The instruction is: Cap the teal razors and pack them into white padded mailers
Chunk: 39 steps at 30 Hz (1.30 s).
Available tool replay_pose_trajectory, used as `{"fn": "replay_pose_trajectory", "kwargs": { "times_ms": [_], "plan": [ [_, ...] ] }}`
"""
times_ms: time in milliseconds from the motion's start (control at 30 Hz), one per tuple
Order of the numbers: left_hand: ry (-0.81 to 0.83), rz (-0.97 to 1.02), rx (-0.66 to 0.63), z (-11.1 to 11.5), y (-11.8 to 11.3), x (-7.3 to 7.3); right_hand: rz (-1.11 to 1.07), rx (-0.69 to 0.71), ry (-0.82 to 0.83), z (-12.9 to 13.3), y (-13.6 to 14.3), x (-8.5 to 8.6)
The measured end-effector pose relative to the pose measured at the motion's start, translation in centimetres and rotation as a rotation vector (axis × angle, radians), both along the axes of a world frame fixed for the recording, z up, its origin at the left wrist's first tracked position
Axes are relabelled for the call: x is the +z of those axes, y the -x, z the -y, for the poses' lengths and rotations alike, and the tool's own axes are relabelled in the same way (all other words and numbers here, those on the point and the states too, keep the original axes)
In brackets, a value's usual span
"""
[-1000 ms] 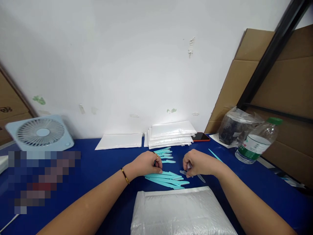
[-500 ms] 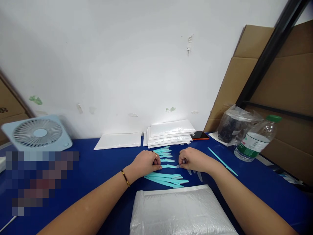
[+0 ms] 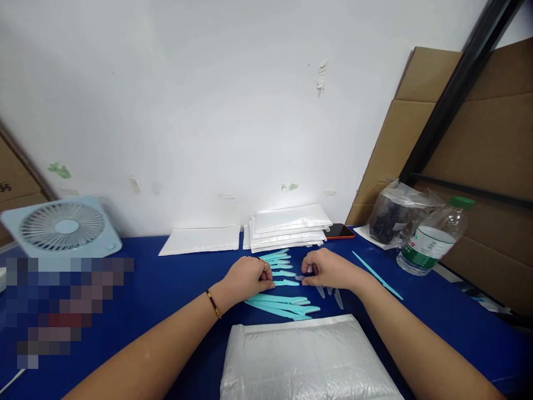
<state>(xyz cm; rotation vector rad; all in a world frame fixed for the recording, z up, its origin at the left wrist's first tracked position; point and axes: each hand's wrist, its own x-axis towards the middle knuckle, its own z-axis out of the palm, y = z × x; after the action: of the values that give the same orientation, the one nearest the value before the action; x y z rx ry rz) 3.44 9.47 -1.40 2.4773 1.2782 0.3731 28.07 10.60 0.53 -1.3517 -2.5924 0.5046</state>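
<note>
My left hand (image 3: 250, 278) is closed, thumb and fingers pinching a turquoise eyebrow razor (image 3: 287, 283) whose blade end points right. Facing it, my right hand (image 3: 327, 269) has curled fingers, with a small clear blade cap (image 3: 299, 277) at the thumb tip, close by the razor's end. Beyond my left fingers, several more razors (image 3: 278, 258) lie in a row, partly covered by that hand. Nearer to me is a fanned group of turquoise razors (image 3: 278, 305). Loose clear caps (image 3: 338, 300) rest under and beside my right hand.
A silvery padded mailer (image 3: 303, 358) lies in front of me. White envelopes (image 3: 291, 219) are stacked by the wall beside a phone (image 3: 339, 231). One razor (image 3: 377, 275) lies right, near a bottle (image 3: 431, 239) and a bagged dark object (image 3: 385, 219). A fan (image 3: 66, 226) stands left.
My right hand has shifted slightly left and its thumb and forefinger are farther apart. The clear cap has moved off the razor's tip, slightly away from me. My left hand keeps its hold.
</note>
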Motion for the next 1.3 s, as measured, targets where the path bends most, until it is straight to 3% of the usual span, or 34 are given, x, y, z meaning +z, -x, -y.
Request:
{"fn": "replay_pose_trajectory", "kwargs": {
  "times_ms": [167,333,500,733,1067,1300],
  "plan": [
    [0.004,-0.008,0.006,0.1,-0.1,0.1,-0.006,0.035,0.031,-0.2,-0.4,-0.2],
    [0.023,-0.015,0.007,0.1,-0.1,0.2,-0.022,-0.026,0.049,-0.3,-0.8,0.1],
    [0.012,-0.010,0.005,0.1,-0.1,0.2,-0.023,0.037,0.135,0.1,-0.5,0.5],
    [-0.009,-0.012,0.012,0.0,0.0,0.0,0.062,-0.023,0.119,0.1,-0.9,0.5],
    [-0.060,-0.026,-0.001,0.0,-0.3,-0.3,-0.032,-0.013,0.136,-0.1,0.3,-0.5],
    [-0.003,0.001,0.024,-0.2,0.2,0.0,-0.073,-0.022,0.169,-0.2,-0.4,0.0]
  ]
}}
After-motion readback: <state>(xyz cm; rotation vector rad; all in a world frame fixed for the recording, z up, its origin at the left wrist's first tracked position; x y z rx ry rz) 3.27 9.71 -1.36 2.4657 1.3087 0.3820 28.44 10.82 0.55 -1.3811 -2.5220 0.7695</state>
